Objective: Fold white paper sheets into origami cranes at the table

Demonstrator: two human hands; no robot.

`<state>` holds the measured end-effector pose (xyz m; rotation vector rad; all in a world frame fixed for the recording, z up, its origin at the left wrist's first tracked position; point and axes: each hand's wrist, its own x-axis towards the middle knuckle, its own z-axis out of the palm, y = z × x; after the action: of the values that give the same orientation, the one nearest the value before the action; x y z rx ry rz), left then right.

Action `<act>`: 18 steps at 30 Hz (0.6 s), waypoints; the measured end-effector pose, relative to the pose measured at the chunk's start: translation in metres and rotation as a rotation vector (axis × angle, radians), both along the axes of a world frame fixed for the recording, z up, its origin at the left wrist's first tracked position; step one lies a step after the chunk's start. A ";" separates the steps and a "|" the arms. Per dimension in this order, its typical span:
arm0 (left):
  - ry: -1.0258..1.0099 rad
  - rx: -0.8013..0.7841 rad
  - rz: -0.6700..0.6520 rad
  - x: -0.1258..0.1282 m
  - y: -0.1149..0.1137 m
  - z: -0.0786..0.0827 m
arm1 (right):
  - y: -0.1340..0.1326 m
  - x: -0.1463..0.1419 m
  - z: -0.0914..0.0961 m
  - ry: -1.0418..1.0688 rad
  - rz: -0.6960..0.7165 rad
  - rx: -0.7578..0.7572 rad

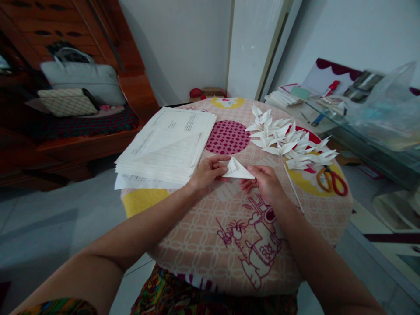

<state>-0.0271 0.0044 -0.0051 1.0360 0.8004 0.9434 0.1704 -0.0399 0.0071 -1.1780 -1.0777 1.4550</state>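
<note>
A small folded white paper triangle point(236, 169) lies over the patterned cloth of a round table point(210, 245). My left hand point(206, 173) pinches its left corner with the fingers closed on it. My right hand point(265, 183) grips its right tip from below. Both hands meet at the middle of the table.
A thick stack of white sheets point(166, 148) lies at the table's left. Several folded white paper figures point(288, 142) are spread at the far right, with orange-handled scissors point(332, 180) beside them. A wooden bench with bags point(82, 83) stands at left, a cluttered glass shelf point(361, 118) at right.
</note>
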 end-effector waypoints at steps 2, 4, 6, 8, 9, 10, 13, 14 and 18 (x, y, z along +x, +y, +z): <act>0.005 -0.005 0.022 -0.001 0.001 0.000 | 0.000 0.002 0.002 0.030 -0.016 -0.008; 0.010 0.001 0.030 -0.001 0.002 0.000 | 0.000 0.003 0.003 0.034 -0.028 -0.009; 0.020 0.019 0.039 -0.001 0.002 -0.001 | 0.000 0.003 0.003 0.011 -0.033 -0.001; 0.043 0.050 0.039 -0.002 0.002 -0.003 | 0.000 0.003 0.003 -0.023 -0.037 0.007; 0.060 0.073 0.035 -0.002 0.002 -0.004 | 0.001 0.003 0.003 -0.038 -0.038 0.007; 0.082 0.102 0.029 -0.002 0.002 -0.004 | 0.001 0.003 0.003 -0.051 -0.038 0.005; 0.212 0.254 0.020 -0.004 0.002 -0.005 | 0.001 0.003 0.003 -0.081 -0.035 -0.005; 0.281 0.322 0.026 -0.004 0.002 -0.005 | 0.001 0.003 0.003 -0.089 -0.035 -0.007; 0.536 0.532 0.080 -0.004 -0.003 -0.004 | 0.001 0.001 0.002 -0.123 -0.017 -0.015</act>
<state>-0.0310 0.0017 -0.0089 1.7772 1.0620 0.9833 0.1713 -0.0391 0.0087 -1.2987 -1.1394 1.3945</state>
